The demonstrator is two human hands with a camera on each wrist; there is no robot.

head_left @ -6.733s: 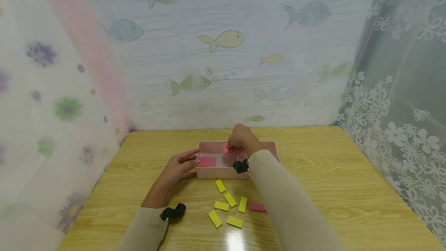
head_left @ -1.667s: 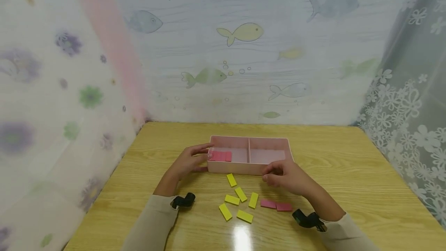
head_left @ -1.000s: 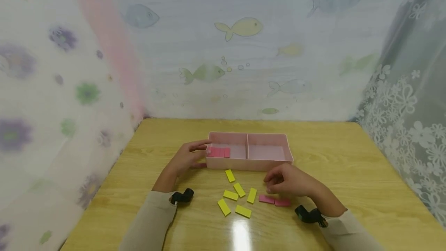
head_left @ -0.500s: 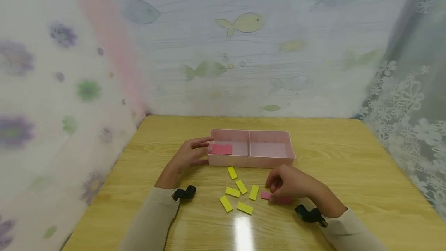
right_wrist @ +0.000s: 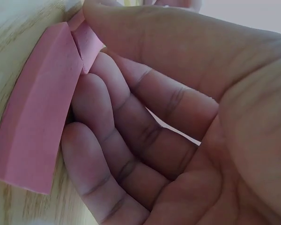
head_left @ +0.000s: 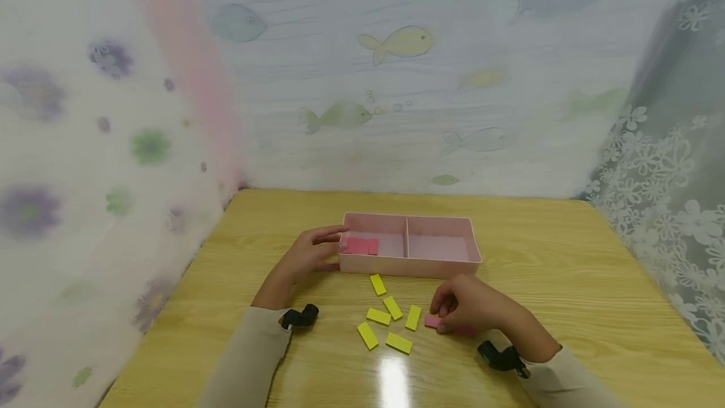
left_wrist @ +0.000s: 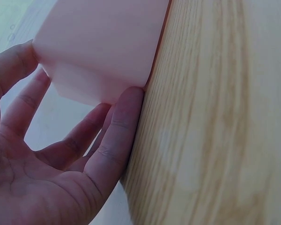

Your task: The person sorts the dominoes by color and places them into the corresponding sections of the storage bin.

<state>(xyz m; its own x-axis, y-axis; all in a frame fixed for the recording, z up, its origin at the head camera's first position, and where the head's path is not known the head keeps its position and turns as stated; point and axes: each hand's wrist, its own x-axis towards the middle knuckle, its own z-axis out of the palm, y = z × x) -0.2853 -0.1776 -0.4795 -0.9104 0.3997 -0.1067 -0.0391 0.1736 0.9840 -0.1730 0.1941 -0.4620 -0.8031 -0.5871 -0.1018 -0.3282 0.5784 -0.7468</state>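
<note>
A pink box [head_left: 408,267] with a divider stands on the table. My left hand [head_left: 303,254] rests against its left end, fingers spread and fairly straight; in the left wrist view the fingertips touch the box's end wall [left_wrist: 98,42]. In front of the box's right part, my right hand [head_left: 481,304] pinches a flat pink block [head_left: 432,321] between thumb and fingers. A second pink block [right_wrist: 37,108] lies end to end with it, mostly hidden under the hand in the head view. Several pink blocks [head_left: 358,245] lie side by side in the box's left compartment.
Several yellow blocks [head_left: 399,343] lie scattered on the wooden table [head_left: 538,257] between my forearms, in front of the box. The nearest one stands just left of the pinched pink block. A fish-patterned curtain [head_left: 408,143] hangs behind the table.
A pink block went into the left compartment from my right hand. That hand then came back over the front rim, moved down to the pink pair and took hold of the left one.
</note>
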